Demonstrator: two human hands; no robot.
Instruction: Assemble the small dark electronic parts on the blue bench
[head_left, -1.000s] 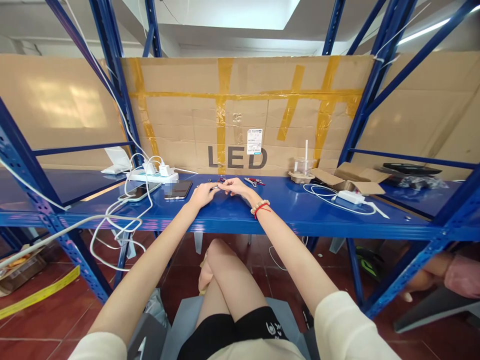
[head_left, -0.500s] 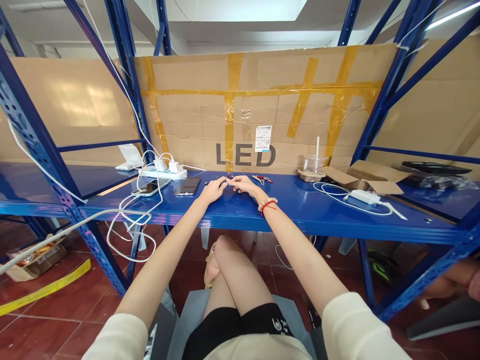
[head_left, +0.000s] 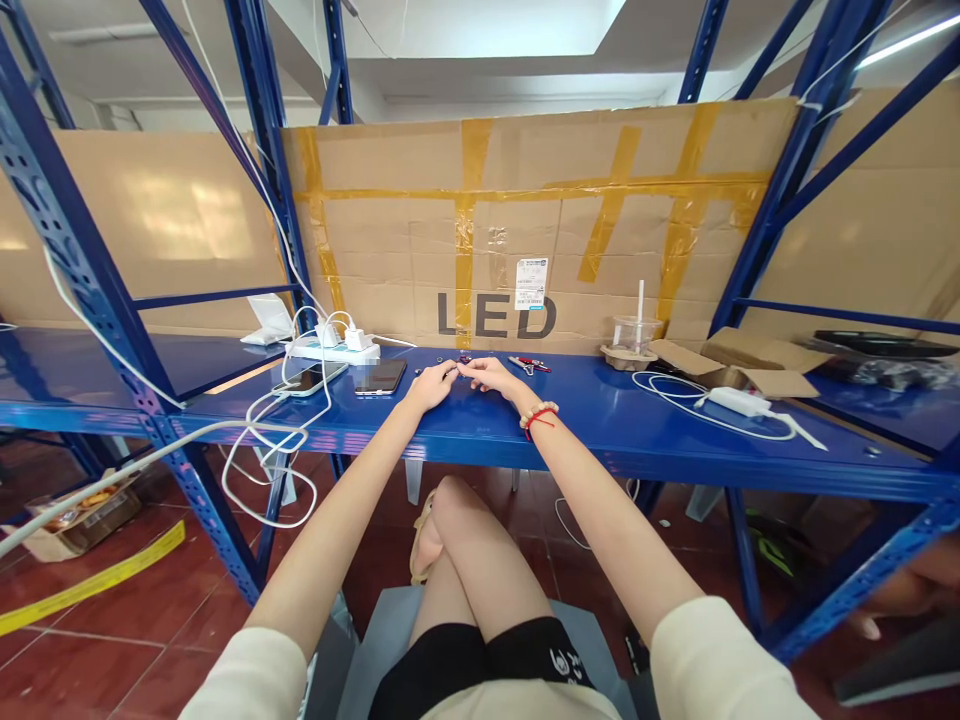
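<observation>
My left hand (head_left: 433, 386) and my right hand (head_left: 491, 377) meet over the blue shelf top (head_left: 585, 415), fingertips almost touching. The fingers of both are pinched together; whatever is between them is too small to make out. Just behind the fingertips lie some tiny dark pieces (head_left: 465, 358). To the right of my right hand is a small tool with red on it, perhaps pliers (head_left: 529, 365). A dark phone (head_left: 381, 377) lies left of my left hand. A beaded bracelet (head_left: 540, 411) circles my right wrist.
At left, a white power strip (head_left: 337, 351) with plugs and tangled white cables (head_left: 259, 425) sits by a second phone (head_left: 315, 378). On the right are a plastic cup with a straw (head_left: 634, 335), a white adapter (head_left: 739, 402) and an opened cardboard box (head_left: 765, 365). Blue posts (head_left: 274, 150) frame both sides.
The whole view has shifted slightly down and to the right. Both hands stay together in the same spot on the shelf, with only slight finger movement.
</observation>
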